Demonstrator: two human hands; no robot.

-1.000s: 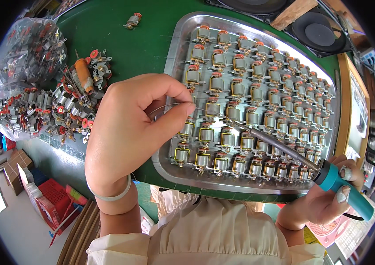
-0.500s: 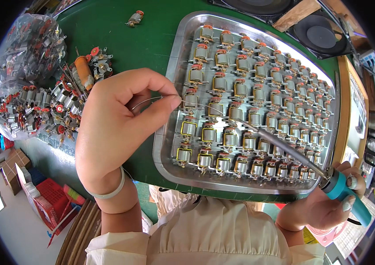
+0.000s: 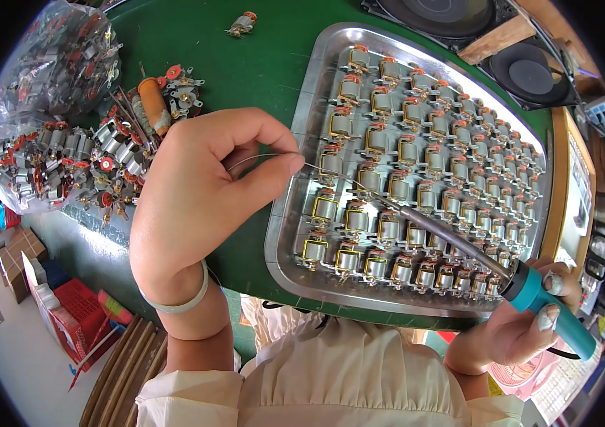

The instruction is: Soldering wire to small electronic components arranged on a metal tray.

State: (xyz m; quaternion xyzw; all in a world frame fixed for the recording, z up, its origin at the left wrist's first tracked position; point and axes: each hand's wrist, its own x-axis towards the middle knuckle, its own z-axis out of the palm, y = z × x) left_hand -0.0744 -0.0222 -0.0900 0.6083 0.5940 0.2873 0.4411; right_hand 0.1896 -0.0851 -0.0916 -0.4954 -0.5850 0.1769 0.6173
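head view: a worker's left hand (image 3: 199, 188) pinches a thin wire (image 3: 327, 171) at the left side of a metal tray (image 3: 282, 249), its grip closed on the strand, while the right hand (image 3: 512, 331) has its grip wrapped around a teal-handled soldering iron (image 3: 452, 238). compared with half a second ago, the iron's tip sits slightly farther left along its row of small motor-like parts (image 3: 356, 219), and wire and tip appear closer together; whether they touch is too fine to tell. the shift suggests attention is on a part near the row's left end. the whole scene also sits farther right in view.

the tray rests on a green tabletop (image 3: 267, 78), rows of parts filling it. a lone part (image 3: 243, 24) lies at the far side; a clear bag (image 3: 46, 64) and a loose pile (image 3: 107, 164) crowd the left. round black speakers (image 3: 530, 75) stand far right, and a red basket (image 3: 78, 309) sits below, near left.
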